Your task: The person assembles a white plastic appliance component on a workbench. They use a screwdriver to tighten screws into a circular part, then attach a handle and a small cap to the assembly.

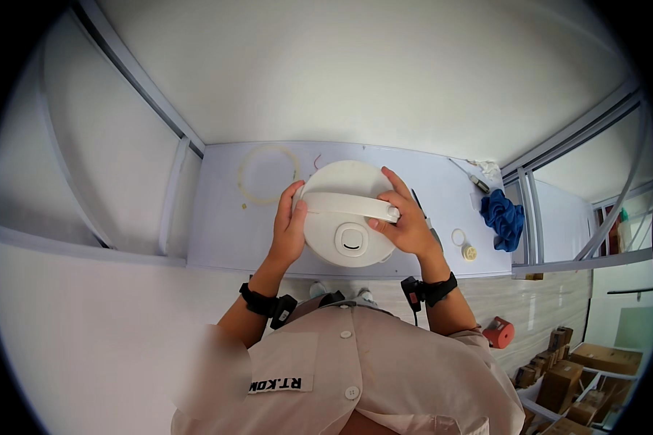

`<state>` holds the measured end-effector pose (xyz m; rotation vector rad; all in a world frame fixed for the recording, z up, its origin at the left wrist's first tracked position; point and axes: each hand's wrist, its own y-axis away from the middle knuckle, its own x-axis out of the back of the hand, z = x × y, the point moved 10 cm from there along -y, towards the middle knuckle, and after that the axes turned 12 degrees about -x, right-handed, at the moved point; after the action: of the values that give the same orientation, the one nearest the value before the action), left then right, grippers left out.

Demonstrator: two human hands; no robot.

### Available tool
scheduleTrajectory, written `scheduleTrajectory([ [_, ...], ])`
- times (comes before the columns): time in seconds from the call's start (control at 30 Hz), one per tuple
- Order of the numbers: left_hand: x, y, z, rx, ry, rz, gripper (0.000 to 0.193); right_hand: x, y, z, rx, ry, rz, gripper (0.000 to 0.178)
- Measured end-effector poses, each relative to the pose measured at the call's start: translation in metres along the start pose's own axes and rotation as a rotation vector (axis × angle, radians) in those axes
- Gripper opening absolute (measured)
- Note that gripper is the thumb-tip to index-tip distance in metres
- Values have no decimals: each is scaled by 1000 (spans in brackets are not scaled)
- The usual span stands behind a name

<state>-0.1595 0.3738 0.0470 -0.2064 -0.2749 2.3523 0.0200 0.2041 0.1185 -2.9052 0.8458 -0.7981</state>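
Between my two hands is a white, round rice cooker (326, 243) with a carry handle (345, 204) across its lid and a rounded button at the front. My left hand (290, 228) is pressed to its left side, thumb near the handle's left end. Around the right side curls my right hand (408, 221), its thumb and fingers at the handle's right end. The cooker's underside is hidden, so I cannot tell whether it rests on the table (214, 232).
A large pale ring (241, 177) lies left of the cooker, near a thin red wire (317, 161). To the right are a screwdriver (479, 183), a crumpled blue cloth (502, 220), a small ring (458, 236) and a yellowish round part (469, 253). Cardboard boxes (560, 386) and a red cylinder (498, 333) stand lower right.
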Motion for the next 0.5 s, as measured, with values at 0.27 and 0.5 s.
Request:
scheduleTrajectory([
  [0.27,0,-2,-2,-12,58,28,45,-2,1,9,-29,-92,40,36],
  [0.5,4,-5,-2,-38,-22,50,46,19,21,2,121,-44,295,47],
])
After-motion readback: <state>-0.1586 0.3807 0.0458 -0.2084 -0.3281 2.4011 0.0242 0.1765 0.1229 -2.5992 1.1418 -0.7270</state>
